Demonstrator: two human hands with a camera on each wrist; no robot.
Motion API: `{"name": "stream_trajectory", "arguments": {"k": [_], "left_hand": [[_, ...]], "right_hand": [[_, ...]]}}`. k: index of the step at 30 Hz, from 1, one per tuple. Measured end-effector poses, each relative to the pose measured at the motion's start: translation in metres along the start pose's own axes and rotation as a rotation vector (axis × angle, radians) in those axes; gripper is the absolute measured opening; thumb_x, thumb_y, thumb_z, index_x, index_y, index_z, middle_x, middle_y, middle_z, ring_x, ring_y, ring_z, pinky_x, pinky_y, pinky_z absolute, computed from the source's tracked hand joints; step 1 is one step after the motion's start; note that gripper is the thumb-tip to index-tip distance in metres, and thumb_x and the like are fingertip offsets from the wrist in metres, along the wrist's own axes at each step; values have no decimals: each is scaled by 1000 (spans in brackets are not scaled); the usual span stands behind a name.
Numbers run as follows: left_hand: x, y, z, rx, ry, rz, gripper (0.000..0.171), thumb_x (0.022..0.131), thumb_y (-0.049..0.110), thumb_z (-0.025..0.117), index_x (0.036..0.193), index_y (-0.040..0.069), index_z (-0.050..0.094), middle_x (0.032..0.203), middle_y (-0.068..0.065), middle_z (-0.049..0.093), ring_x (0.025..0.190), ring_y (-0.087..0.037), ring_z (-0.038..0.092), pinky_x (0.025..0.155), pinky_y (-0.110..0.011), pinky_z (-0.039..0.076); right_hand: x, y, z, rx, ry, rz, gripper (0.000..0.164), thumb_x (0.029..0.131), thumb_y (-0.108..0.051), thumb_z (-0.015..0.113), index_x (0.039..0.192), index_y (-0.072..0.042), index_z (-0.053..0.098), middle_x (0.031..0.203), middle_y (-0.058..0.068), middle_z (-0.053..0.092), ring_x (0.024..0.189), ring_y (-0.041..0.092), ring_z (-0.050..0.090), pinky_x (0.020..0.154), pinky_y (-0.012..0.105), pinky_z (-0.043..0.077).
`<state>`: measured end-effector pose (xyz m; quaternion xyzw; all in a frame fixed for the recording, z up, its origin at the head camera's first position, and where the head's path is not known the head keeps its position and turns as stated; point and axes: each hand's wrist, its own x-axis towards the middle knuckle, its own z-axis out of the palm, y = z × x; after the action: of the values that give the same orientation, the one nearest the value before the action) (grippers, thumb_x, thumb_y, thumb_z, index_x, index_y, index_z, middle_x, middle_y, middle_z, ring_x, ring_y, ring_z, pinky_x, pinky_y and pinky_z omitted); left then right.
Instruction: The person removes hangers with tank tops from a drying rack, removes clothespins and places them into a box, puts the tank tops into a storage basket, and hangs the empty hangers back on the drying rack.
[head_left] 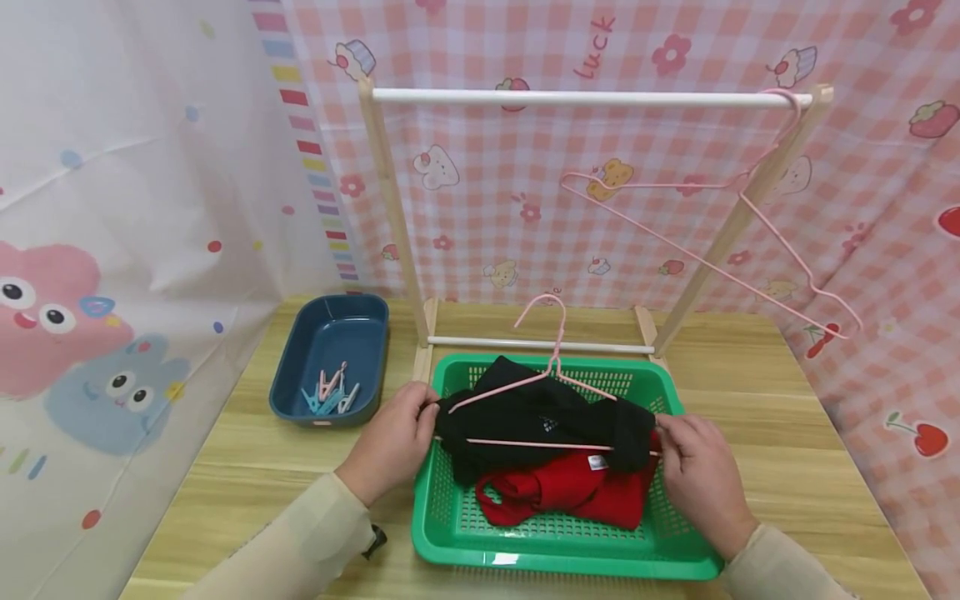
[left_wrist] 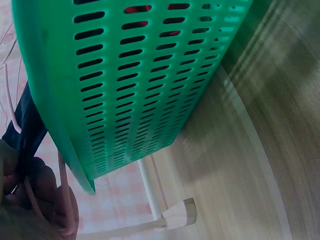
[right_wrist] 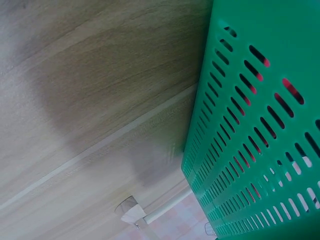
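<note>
A black garment (head_left: 517, 421) hangs on a pink hanger (head_left: 555, 354) above the green basket (head_left: 480, 554). My left hand (head_left: 397, 433) grips the garment and the hanger's end at the basket's left rim; the left wrist view shows its curled fingers (left_wrist: 45, 185) around the pink wire and black cloth. At the opposite side my right hand (head_left: 701, 475) pinches the garment's other edge near the hanger's right end. That hand is out of the right wrist view. Beneath the black cloth, a red garment (head_left: 577, 492) with a white tag lies in the basket.
Behind the basket stands a wooden rack with a white top rail (head_left: 585, 98). A second pink hanger (head_left: 675, 242) hangs at the rail's right end. To the left, a dark blue tray (head_left: 330, 321) contains several clothespins (head_left: 330, 396). A patterned curtain (head_left: 480, 225) backs the table.
</note>
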<state>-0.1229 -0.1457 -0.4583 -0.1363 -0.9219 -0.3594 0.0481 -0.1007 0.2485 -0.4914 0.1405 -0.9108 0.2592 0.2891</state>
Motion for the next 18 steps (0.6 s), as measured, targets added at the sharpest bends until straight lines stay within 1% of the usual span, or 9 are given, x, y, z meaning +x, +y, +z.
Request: {"name": "stream_trajectory", "arguments": {"k": [5, 9, 11, 14, 16, 18], "left_hand": [[0, 0, -2, -32, 25, -29, 10, 109, 11, 53, 103, 10, 61, 98, -3, 61, 89, -18, 56, 83, -40, 51], [0, 0, -6, -35, 37, -72, 11, 111, 13, 50, 107, 10, 60, 100, -5, 64, 90, -21, 59, 84, -41, 52], [1, 1, -8, -28, 39, -91, 11, 111, 14, 50, 110, 10, 60, 100, -6, 66, 88, -21, 60, 82, -40, 52], [2, 1, -10, -18, 55, -102, 11, 111, 13, 50, 111, 10, 60, 98, -8, 69, 85, -22, 61, 78, -40, 52], [2, 2, -10, -24, 70, -105, 10, 111, 13, 50, 112, 10, 59, 99, -9, 70, 84, -21, 62, 77, -39, 53], [2, 2, -8, -38, 82, -102, 10, 111, 11, 50, 114, 10, 59, 96, -9, 70, 81, -19, 62, 76, -38, 53]], "right_hand": [[0, 0, 0, 12, 10, 24, 19, 89, 12, 67, 103, 2, 77, 91, 16, 74, 89, 35, 66, 83, 40, 41], [1, -1, 1, 22, 37, 32, 16, 90, 12, 66, 99, 3, 75, 87, 16, 72, 84, 33, 63, 80, 38, 38], [1, -1, 1, 28, 51, 34, 15, 91, 12, 65, 98, 3, 75, 87, 17, 71, 84, 33, 62, 80, 39, 37], [0, 0, 2, 39, 66, 44, 14, 92, 12, 64, 98, 4, 74, 88, 18, 71, 85, 34, 60, 80, 40, 35], [0, 1, 2, 45, 73, 56, 14, 93, 12, 64, 98, 4, 74, 89, 18, 71, 87, 35, 60, 80, 40, 34], [-1, 1, 2, 48, 78, 70, 14, 93, 11, 63, 97, 4, 74, 89, 18, 71, 88, 35, 58, 80, 40, 32]]}}
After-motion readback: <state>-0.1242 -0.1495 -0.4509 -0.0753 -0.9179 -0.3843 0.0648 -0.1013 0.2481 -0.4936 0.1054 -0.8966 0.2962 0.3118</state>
